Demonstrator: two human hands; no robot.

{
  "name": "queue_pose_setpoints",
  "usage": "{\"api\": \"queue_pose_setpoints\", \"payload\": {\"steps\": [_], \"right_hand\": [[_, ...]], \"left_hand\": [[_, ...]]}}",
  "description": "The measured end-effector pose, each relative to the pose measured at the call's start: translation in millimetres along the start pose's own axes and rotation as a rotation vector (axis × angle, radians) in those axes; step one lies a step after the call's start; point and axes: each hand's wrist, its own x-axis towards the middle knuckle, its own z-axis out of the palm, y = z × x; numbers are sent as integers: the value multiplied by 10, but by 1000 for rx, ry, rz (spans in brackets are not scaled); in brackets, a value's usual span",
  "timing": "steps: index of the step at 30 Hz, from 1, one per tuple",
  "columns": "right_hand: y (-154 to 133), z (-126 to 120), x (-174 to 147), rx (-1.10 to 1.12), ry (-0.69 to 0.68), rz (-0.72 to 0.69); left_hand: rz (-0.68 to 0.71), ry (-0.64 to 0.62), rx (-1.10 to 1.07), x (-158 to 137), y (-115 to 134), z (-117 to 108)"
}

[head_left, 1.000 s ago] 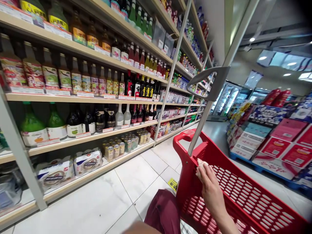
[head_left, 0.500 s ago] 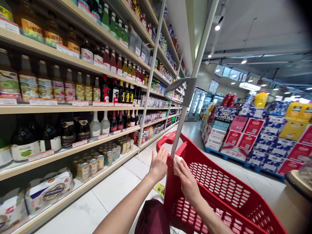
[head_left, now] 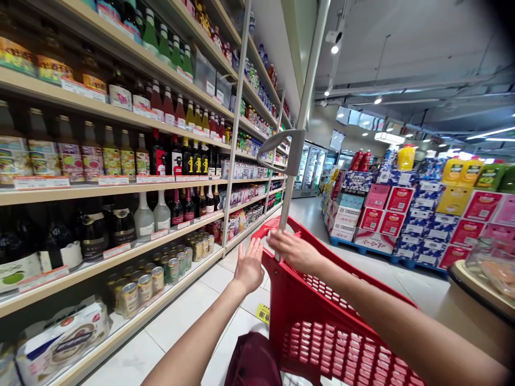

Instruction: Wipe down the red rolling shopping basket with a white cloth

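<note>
A red plastic shopping basket cart [head_left: 277,289] with perforated sides stands in front of me. A grey pole [head_left: 286,206] rises from its near end and carries a grey loop-shaped handle [head_left: 295,153]. My left hand [head_left: 249,266] lies at the cart's near left corner, below the red grip [head_left: 263,230], with its fingers stretched out and holding nothing. Just to the right, my right hand [head_left: 293,251] reaches across the foot of the pole to the red rim. Its fingers press on a small crumpled white cloth [head_left: 270,235], mostly hidden under them.
On the left, shelves [head_left: 185,185] hold bottles and cans. Stacked drink cartons [head_left: 398,206] stand on a blue pallet [head_left: 364,246] at right. A round beige stand [head_left: 475,292] is close on the right. A yellow floor sticker [head_left: 263,312] marks the white tiles.
My right hand has moved left and up with the white cloth, from the cart's inner side to the rim by the pole. My left hand stays at the corner. The view has shifted slightly.
</note>
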Motion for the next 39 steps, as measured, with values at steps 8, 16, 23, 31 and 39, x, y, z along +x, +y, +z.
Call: {"api": "queue_pose_setpoints", "payload": {"steps": [8, 16, 23, 31, 39], "right_hand": [[92, -44, 11, -65, 65, 100], [218, -158, 97, -81, 132, 306], [-43, -4, -69, -58, 19, 50], [162, -166, 54, -57, 56, 218], [117, -133, 20, -45, 85, 284]], "left_hand": [[-15, 33, -16, -25, 50, -4], [17, 81, 2, 0, 120, -14], [10, 101, -12, -19, 100, -2], [77, 268, -46, 68, 122, 11], [68, 258, -39, 39, 119, 2]]}}
